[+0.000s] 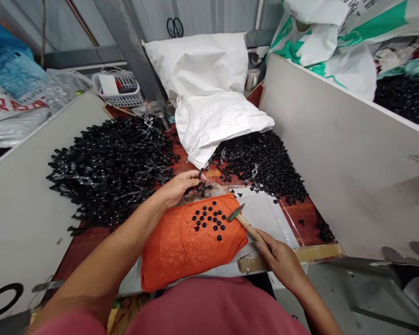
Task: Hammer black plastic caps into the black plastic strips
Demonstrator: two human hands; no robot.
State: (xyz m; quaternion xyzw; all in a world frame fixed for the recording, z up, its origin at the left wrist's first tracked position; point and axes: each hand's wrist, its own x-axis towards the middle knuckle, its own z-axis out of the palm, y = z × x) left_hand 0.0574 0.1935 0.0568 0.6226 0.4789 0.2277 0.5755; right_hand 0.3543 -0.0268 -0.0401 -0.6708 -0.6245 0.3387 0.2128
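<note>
In the head view, my right hand (282, 261) grips the wooden handle of a small hammer (253, 231); its metal head is over the right edge of an orange cloth pad (176, 251). Several small round black pieces (210, 218) lie scattered on the cloth. My left hand (180, 186) is just beyond the pad's far edge, its fingers closed on a black jointed strip piece (202, 186). Part of that piece is hidden by the fingers.
A big heap of black jointed strips (111, 167) lies at left, and small black parts (268, 163) spill under a white sack (212, 88) at right. Pale boards (335, 149) wall both sides. A white basket (120, 90) and a mug (252, 79) stand behind.
</note>
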